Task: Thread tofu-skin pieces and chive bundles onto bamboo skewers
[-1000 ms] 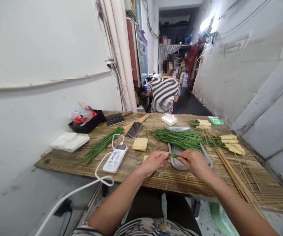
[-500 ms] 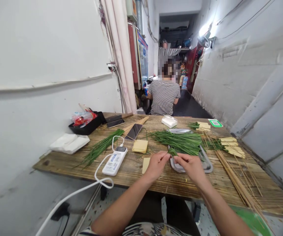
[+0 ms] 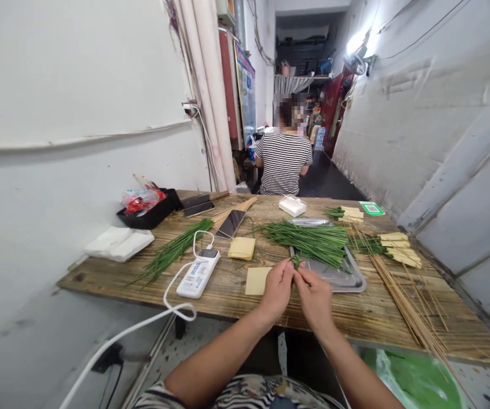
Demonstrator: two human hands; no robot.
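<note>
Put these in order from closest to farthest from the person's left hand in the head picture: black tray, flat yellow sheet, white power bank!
From the left hand:
1. Flat yellow sheet, just left of it.
2. White power bank, farther left.
3. Black tray, at the far left back.

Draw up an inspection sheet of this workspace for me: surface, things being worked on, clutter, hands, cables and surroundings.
Surface: wooden table, well covered.
Things worked on: long green stalks lie across a shallow tray; yellow sheets stacked, one single sheet apart; thin sticks at the right.
Clutter: white power bank, dark phone, black box.
Hands: left hand and right hand close together, fingertips pinching a small green bundle.
Cables: white cable loops beside the power bank and passes over the near edge.
Surroundings: person in a striped top, facing away; wall fan.
</note>
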